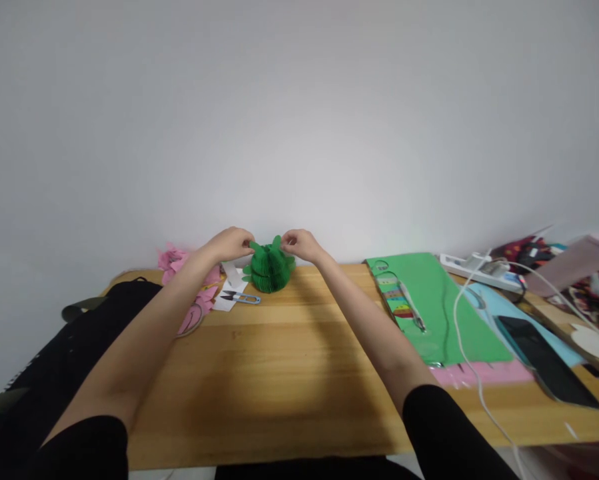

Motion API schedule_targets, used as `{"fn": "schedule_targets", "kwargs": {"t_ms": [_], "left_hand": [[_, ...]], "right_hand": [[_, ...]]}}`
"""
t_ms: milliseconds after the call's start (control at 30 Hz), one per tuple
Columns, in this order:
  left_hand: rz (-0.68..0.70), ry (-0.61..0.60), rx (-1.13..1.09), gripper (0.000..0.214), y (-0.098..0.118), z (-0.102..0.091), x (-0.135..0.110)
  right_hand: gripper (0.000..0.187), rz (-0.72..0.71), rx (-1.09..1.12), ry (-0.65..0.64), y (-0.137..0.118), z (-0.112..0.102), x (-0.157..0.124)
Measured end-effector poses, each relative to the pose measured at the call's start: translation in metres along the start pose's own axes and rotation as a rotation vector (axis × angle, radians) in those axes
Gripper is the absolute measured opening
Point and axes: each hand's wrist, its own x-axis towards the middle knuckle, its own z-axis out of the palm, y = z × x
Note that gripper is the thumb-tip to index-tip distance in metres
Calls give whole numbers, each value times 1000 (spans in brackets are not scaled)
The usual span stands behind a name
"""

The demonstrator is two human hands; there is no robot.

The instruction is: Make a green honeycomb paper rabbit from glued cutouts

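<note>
A round, pleated green paper ornament (pixel 270 272) stands at the back of the wooden table, near the wall. Rounded green tabs stick out from its top and sides. My left hand (pixel 233 243) has its fingers closed at the tab on the upper left. From the other side, my right hand (pixel 302 245) pinches at the upper right edge of the ornament; its fingertips partly hide the paper there. Just left of the ornament, blue-handled thread snips (pixel 242 297) lie partly on a piece of white paper (pixel 225 301).
Crumpled pink paper (pixel 172 261) and a black bag (pixel 89 347) lie on the left. At right are green sheets (pixel 436 300) with a pen (pixel 412 305) on them, a phone (pixel 544 360), a power strip (pixel 462 268) and a white cable (pixel 460 333) trailing over the table edge.
</note>
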Motion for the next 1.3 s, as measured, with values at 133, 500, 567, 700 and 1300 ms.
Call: {"fn": "schedule_targets", "kwargs": {"t_ms": [133,500,567,700,1300], "left_hand": [[-15,9,-71,13,0,4,2],[-223,75,-331,84,-5,39,-16],[-222,44,-263,78,-2,42,-15],[-197,-50,-185,62,2,45,-12],[54,160,-493,55,96,39,-124]], "right_hand": [[15,1,33,-8,7,1,1],[46,-109,261,-279,21,7,-1],[51,-116,282,-330,25,10,-2],[71,-113,271,-345,36,18,-6],[75,-164,-80,33,-28,-1,-182]]}}
